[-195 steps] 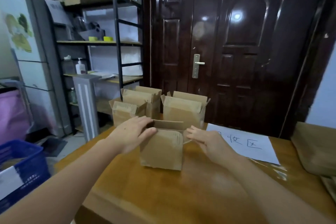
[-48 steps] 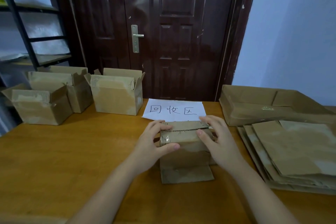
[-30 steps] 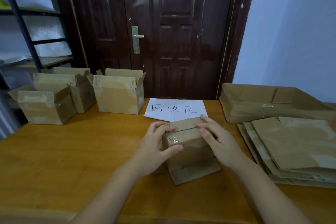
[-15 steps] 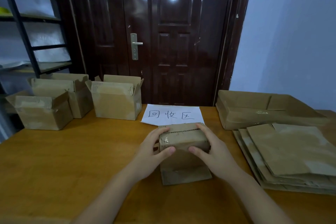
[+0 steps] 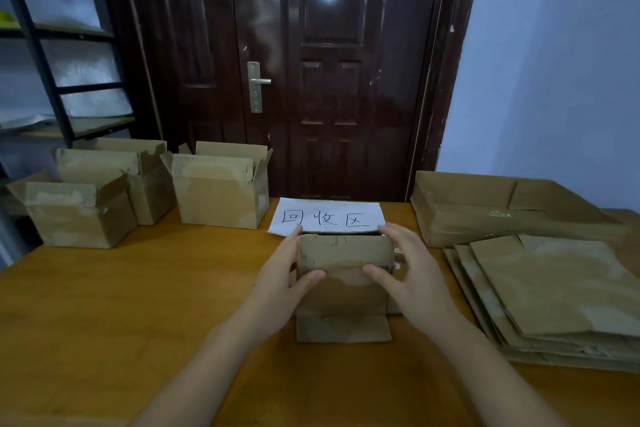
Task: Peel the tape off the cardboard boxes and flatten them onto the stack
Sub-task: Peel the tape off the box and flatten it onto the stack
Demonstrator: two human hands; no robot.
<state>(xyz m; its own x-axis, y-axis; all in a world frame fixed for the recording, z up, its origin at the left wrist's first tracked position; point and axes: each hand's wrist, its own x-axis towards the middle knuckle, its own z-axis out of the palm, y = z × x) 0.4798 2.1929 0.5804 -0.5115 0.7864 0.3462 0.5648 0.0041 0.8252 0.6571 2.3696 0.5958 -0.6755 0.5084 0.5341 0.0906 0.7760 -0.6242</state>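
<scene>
Counter (image 5: 121,305): wide wooden top, a long bare run on the left and near side, its far edge close to the dark door (image 5: 311,80). Best open room for moving is left of centre and toward the viewer.

Large shallow carton (image 5: 485,211): far right, opened out and partly collapsed, just behind the stack.

Stack of flattened boxes (image 5: 554,288): right side, several sheets fanned unevenly, lower edges poking out toward the middle. This is the done portion. Its near-left corner lies near the right forearm, so a sweep rightward has little slack.

Three upright boxes (image 5: 221,191): far left, flaps open, touching or nearly so, close to the back edge. Judged still to do; whether any tape remains on them cannot be told.

Small box (image 5: 343,274): centre, upright, one flap (image 5: 343,328) splayed flat toward the viewer. It partly covers the near edge of the paper sign (image 5: 329,217). Not yet flattened; a pale scrap at its right side may be tape, too small to be sure.

Left hand (image 5: 280,284): clasps the small box's left side, thumb across the front face, fingers behind.

Right hand (image 5: 412,274): mirrors it on the right side, thumb on the front, fingers curved round the far corner.

Roughly past halfway by count of sheets, as a judgement only.
</scene>
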